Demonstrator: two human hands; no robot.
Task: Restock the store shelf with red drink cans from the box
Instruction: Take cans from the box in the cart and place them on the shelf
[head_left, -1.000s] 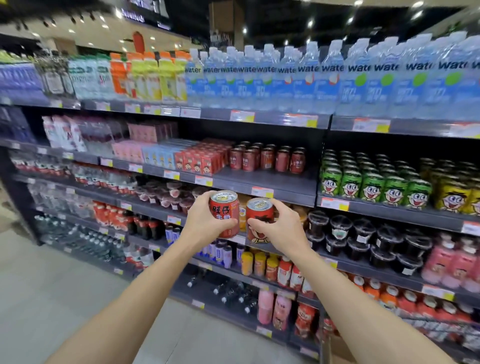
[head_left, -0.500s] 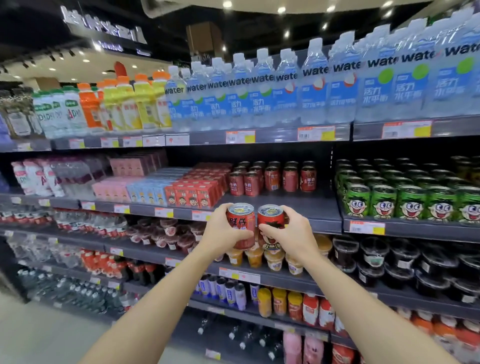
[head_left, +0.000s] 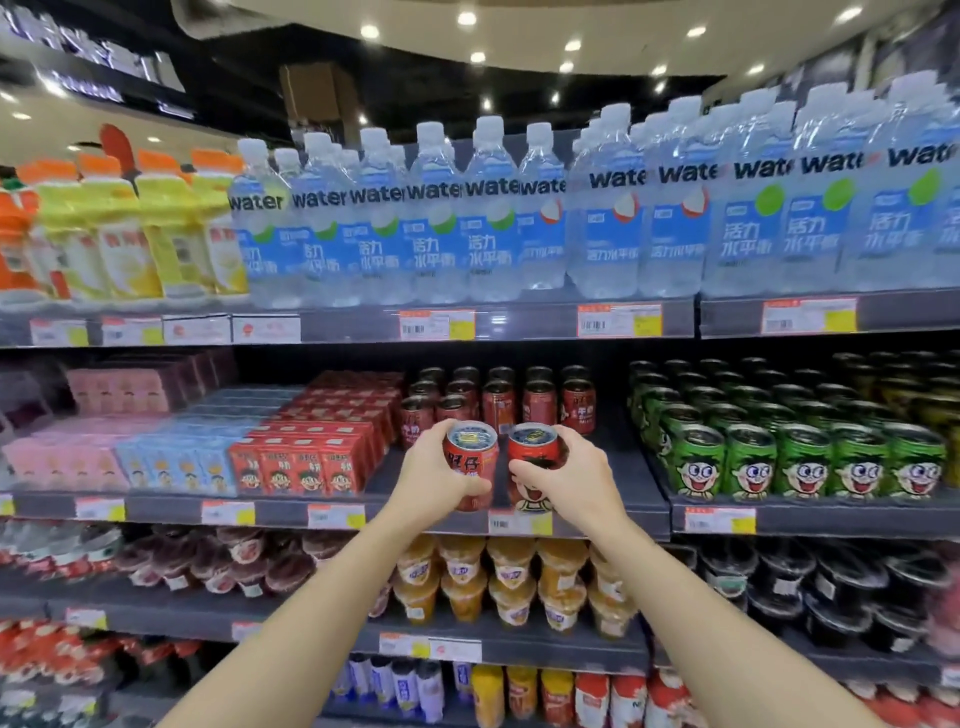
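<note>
Both hands reach forward side by side at the front edge of the middle shelf (head_left: 613, 499), each wrapped around one red drink can held upright. Left hand (head_left: 434, 480) grips the left can (head_left: 470, 460) with its fingers curled around the can's left side and its thumb across the lower front, so the printed characters on the can face the camera. Right hand (head_left: 566, 478) grips the right can (head_left: 532, 457) from the right, thumb across the front above a cartoon face printed low on the can. Held cans are just beside each other, almost touching, and their bottoms sit at about the level of the shelf's front lip, above a price tag (head_left: 519, 522); whether they rest on the shelf cannot be told. Behind them, toward the back of the same shelf, stands a group of matching red cans (head_left: 537, 400) in rows, with bare shelf between that group and the held pair. Left of them on this shelf lie red drink cartons (head_left: 306, 467), then blue and pink cartons further left. At the right, on the adjoining shelf section, stand green cans (head_left: 805, 462) with the same cartoon face. Water bottles (head_left: 488, 228) line the shelf above, and cups of orange jelly (head_left: 511, 584) fill the shelf below.
</note>
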